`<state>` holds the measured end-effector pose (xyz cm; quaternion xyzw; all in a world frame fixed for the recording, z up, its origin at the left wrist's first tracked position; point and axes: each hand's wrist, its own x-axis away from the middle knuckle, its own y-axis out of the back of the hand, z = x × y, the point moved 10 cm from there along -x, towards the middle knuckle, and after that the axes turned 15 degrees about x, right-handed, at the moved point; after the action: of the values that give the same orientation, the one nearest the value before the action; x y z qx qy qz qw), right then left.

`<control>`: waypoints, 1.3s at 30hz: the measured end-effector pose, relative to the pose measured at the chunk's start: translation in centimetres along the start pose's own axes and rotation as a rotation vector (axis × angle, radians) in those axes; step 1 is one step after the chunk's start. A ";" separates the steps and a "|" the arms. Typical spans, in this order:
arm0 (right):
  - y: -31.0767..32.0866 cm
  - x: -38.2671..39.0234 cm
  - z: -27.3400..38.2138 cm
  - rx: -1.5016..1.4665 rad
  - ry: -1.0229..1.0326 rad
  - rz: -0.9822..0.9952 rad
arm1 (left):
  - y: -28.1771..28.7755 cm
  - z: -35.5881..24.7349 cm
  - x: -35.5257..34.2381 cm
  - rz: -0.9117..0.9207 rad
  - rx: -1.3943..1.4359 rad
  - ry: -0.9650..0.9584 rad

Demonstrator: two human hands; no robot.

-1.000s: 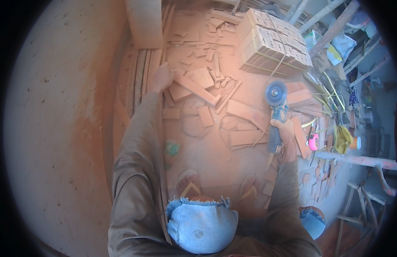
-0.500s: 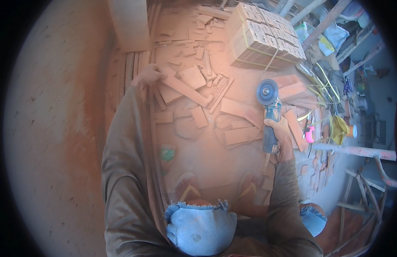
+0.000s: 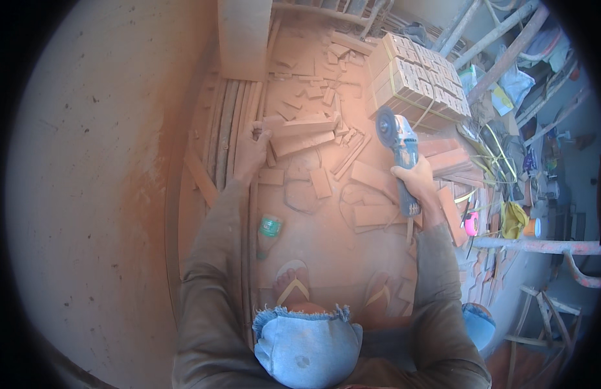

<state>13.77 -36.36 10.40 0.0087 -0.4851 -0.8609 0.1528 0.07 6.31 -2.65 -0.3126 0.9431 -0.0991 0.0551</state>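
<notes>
Right hand (image 3: 414,178) fingers wrapped tight around angle grinder (image 3: 397,152); left hand (image 3: 252,152) fingers curled on brick strip (image 3: 300,125).

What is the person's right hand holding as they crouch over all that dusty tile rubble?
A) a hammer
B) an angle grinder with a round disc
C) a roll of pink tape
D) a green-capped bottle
B: the right hand grips the body of an angle grinder, its round disc pointing away from the person, above the tile pieces that the left hand touches.
</notes>
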 end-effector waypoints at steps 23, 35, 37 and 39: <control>-9.2 -3.8 19.6 1.123 0.734 -0.316 | 1.1 3.6 3.0 -0.120 -0.229 0.031; -11.1 -4.1 20.8 1.141 0.832 -0.332 | 1.2 3.1 2.8 -0.105 -0.335 0.011; -11.3 -4.4 20.4 1.160 0.827 -0.307 | 0.3 2.5 3.0 -0.090 -0.274 0.005; -11.2 -4.2 20.5 1.155 0.860 -0.349 | -0.6 1.7 3.3 -0.054 -0.227 0.084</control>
<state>11.54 -12.75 11.33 0.5013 -0.7497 -0.4009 0.1613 -1.97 3.63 -4.27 -0.3376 0.9410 -0.0063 -0.0226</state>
